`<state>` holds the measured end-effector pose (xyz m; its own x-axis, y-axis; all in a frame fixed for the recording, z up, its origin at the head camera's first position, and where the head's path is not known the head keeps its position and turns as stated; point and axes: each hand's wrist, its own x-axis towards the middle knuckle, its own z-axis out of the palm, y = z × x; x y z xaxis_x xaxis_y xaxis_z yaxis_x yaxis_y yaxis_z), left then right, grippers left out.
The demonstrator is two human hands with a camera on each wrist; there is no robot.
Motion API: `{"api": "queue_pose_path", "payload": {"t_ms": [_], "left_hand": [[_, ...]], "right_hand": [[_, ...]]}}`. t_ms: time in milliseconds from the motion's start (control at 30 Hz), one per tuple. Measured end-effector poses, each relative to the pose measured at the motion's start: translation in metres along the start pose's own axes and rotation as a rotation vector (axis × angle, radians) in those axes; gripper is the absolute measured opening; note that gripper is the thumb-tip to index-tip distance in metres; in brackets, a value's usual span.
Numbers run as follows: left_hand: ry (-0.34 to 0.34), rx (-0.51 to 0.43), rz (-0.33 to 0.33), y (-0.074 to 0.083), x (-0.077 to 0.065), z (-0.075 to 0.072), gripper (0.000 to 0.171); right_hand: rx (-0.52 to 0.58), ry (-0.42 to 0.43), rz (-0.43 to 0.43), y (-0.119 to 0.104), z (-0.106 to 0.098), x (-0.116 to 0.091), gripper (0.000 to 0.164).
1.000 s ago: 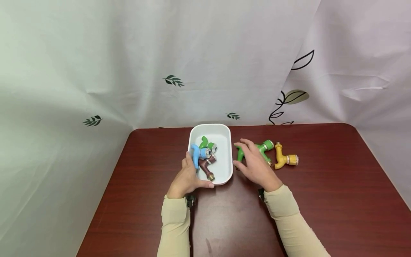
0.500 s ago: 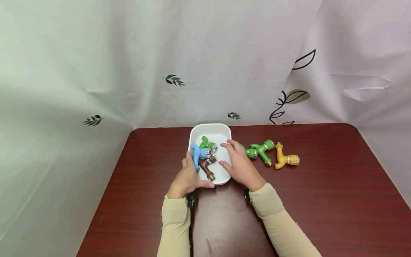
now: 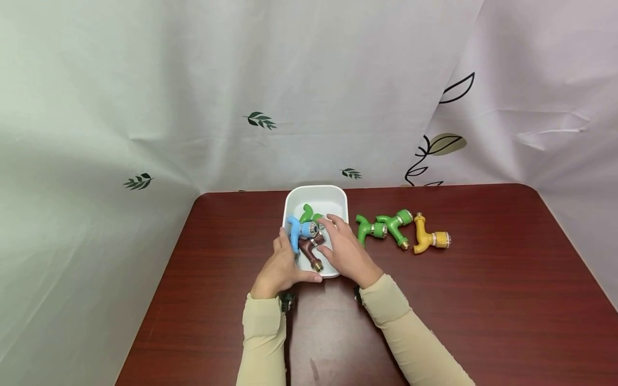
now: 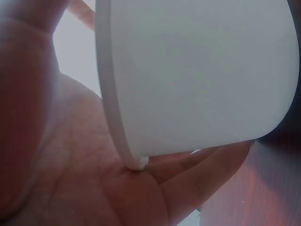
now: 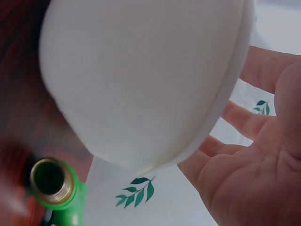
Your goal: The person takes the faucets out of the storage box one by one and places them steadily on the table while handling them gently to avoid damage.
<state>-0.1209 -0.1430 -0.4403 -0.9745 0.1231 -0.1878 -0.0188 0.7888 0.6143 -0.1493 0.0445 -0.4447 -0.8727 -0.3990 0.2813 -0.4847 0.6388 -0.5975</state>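
The left forearm in its cream sleeve (image 3: 263, 335) comes up almost straight from the bottom edge. The left hand (image 3: 279, 272) cups the near-left corner of the white tray (image 3: 333, 207), fingers lying up along the outer left side, thumb stretched across the near rim; its grip is closed around that corner, and in the left wrist view the corner sits against the palm.

Inside the tray, a blue tap (image 3: 301, 229) lies by the left wall, a small green tap (image 3: 306, 214) behind it, and a brown tap (image 3: 307, 251) in front, its brass end toward the near side.

The right hand (image 3: 348, 253) reaches in over the right rim, palm down, fingers loosely bent and thumb apart, grasping nothing visible; whether its fingertips touch the small green tap cannot be told. Its forearm slants in from the lower right.

Farther right on the dark red table (image 3: 483, 300) lie two green taps (image 3: 396, 228) side by side, then a yellow tap (image 3: 425, 238).
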Motion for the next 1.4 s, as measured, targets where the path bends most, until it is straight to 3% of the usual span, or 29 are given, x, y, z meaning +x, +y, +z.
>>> {"api": "queue_pose_path", "payload": {"t_ms": [367,800,1400], "left_hand": [[0.011,0.012,0.035,0.0,-0.002,-0.001,0.148],[0.005,-0.006,0.044,-0.001,0.0,0.0,0.148],[0.008,0.009,0.029,-0.001,-0.001,0.0,0.149]], "right_hand": [[0.024,-0.078,0.05,-0.013,0.006,0.011,0.066],[0.055,-0.114,0.08,-0.01,0.017,0.02,0.066],[0.028,-0.096,0.003,-0.007,0.02,0.024,0.053]]}}
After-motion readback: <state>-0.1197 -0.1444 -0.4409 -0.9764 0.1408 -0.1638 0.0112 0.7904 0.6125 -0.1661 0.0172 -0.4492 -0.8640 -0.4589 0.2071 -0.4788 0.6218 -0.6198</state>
